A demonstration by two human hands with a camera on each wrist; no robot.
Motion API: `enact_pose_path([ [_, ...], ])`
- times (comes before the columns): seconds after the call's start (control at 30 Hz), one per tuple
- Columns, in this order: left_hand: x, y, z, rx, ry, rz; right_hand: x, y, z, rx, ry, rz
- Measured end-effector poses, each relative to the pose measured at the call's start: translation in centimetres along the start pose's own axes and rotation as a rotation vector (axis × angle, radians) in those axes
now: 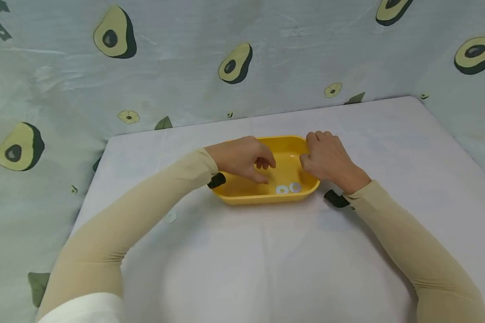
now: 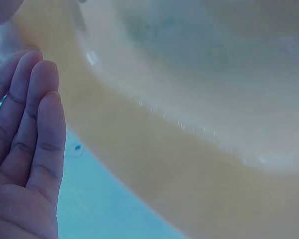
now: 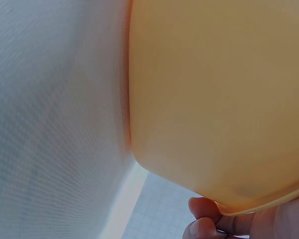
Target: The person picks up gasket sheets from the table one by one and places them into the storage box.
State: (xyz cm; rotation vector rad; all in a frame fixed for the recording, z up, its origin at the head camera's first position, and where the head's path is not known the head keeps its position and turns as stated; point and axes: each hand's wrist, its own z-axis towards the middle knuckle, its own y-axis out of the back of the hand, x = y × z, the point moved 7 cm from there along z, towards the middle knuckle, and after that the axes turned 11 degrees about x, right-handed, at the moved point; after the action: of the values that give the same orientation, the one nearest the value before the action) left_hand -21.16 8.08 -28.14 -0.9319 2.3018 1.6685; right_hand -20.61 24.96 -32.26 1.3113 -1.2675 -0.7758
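Observation:
A shallow yellow tray (image 1: pixel 284 157) sits on the white table. Inside it, near the front right, lie two small white rings (image 1: pixel 282 189), side by side. My left hand (image 1: pixel 246 159) hovers over the tray's left half, thumb apart from the fingers, with nothing visible between them. Its fingers (image 2: pixel 47 129) lie close together, lightly bent, in the left wrist view. At the tray's right end, my right hand (image 1: pixel 327 159) grips the rim. The right wrist view shows fingertips (image 3: pixel 204 226) curled at the rim beside the tray's yellow outer wall (image 3: pixel 214 99).
A pale round disc (image 1: pixel 171 217) lies on the table (image 1: pixel 226 269) left of the tray, near the left forearm. Behind the table's far edge hangs a pale cloth (image 1: pixel 178 58) printed with avocados. Dark wrist devices (image 1: pixel 337 198) sit at both cuffs.

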Motion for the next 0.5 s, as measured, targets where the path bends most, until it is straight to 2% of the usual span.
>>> enact_pose_path([
  [0.2,0.2,1.1,-2.9,-0.074,0.029,0.001,-0.1,-0.1,0.0,0.016,-0.005,0.019],
  [0.5,1.1,2.5,-8.8,-0.242,0.091,-0.037,0.3,0.0,0.0,0.016,0.005,0.026],
])
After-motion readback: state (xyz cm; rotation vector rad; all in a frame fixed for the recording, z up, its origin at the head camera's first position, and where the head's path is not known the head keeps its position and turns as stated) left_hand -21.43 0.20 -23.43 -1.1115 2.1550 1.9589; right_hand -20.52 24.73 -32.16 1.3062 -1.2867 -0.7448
